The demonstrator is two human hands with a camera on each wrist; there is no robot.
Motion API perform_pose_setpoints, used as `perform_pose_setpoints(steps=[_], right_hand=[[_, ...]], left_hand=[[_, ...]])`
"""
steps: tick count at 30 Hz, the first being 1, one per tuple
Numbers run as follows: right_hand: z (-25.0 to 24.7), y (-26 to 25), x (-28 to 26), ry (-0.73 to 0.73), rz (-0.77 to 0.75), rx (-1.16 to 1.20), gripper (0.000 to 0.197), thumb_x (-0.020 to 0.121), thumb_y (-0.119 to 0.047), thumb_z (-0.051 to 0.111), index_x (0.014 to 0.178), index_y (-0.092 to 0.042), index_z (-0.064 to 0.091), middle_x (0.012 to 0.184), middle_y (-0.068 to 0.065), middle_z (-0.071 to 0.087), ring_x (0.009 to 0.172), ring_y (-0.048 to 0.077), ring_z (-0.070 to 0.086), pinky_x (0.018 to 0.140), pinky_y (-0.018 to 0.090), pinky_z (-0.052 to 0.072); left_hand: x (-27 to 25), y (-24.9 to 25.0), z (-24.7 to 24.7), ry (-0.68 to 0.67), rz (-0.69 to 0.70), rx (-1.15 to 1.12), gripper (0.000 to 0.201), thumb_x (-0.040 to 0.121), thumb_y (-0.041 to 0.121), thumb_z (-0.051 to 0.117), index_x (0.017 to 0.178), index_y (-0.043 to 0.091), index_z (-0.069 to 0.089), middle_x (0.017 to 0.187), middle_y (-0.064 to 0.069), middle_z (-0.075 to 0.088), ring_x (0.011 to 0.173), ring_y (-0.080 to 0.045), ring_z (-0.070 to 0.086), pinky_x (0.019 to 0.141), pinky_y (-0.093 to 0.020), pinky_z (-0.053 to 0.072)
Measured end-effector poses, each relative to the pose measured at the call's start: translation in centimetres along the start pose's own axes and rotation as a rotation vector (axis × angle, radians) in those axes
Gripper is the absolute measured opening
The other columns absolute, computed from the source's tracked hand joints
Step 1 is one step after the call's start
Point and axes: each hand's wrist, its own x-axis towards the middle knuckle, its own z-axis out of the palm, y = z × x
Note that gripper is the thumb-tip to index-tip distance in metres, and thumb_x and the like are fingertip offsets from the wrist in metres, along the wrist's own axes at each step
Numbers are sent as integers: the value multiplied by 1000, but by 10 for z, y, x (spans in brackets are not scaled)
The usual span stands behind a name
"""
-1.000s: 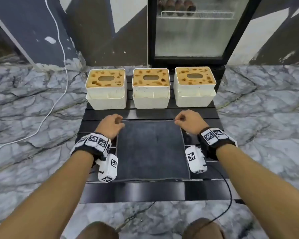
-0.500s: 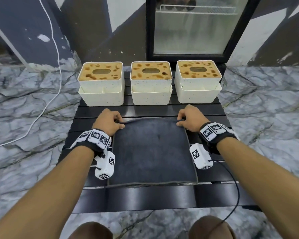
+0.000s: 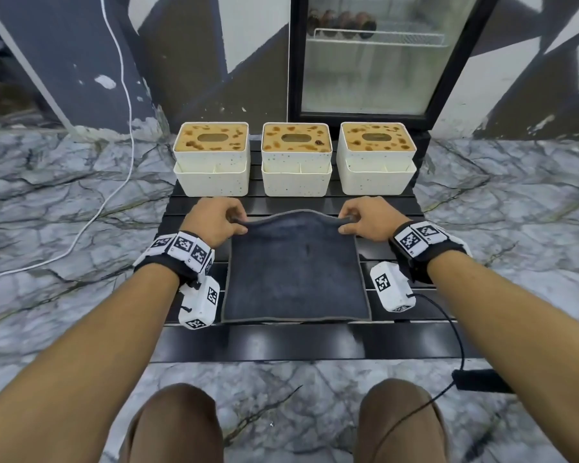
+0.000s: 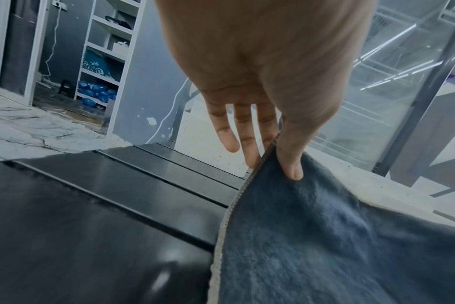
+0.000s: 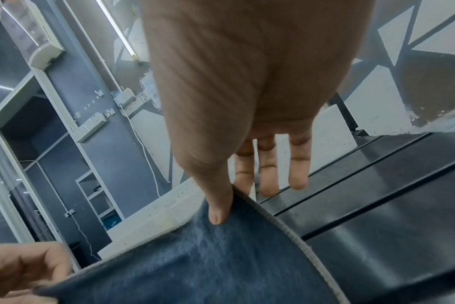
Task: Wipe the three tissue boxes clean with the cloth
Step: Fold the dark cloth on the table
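Three cream tissue boxes with brown-stained tops stand in a row at the far edge of a black slatted table (image 3: 281,342): left box (image 3: 212,160), middle box (image 3: 296,160), right box (image 3: 375,158). A dark grey cloth (image 3: 295,279) lies spread in front of them. My left hand (image 3: 219,223) pinches its far left corner and my right hand (image 3: 365,220) pinches its far right corner, lifting the far edge off the table. The left wrist view has the thumb (image 4: 290,162) on the cloth (image 4: 325,236); the right wrist view shows the same pinch on the cloth (image 5: 195,257).
A glass-door fridge (image 3: 371,55) stands right behind the boxes. The table sits low on a marble floor (image 3: 64,212), where a white cable (image 3: 121,95) trails at the left. A black cable (image 3: 455,342) runs from my right wrist. My knees (image 3: 181,422) are below the table's near edge.
Both hands have pinched the cloth's far corners and raised its far edge, which lay flat one second ago. The head view has shifted slightly.
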Motion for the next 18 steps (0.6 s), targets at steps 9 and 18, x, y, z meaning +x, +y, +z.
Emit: perform_pose_setpoints(steps=[9,18], right_hand=[[22,1,-73,33,-46,-120,13,80,-28,74,90,-20,73,83,0,67,82,17,59,74,25,41],[66,9,-109,126,-67,-163,14,75,-20,75,83,-25,64,76,-10,54,80,19,57,74,33,47]], left_hand=[[-79,-13,2,-29,-10,46,22,74,26,87,69,38,69,72,21,67,80,-8,66,83,-31,53],[-125,-20,30,33,-39,163,16,75,23,84,76,35,72,73,17,67,86,-12,67,79,-29,51]])
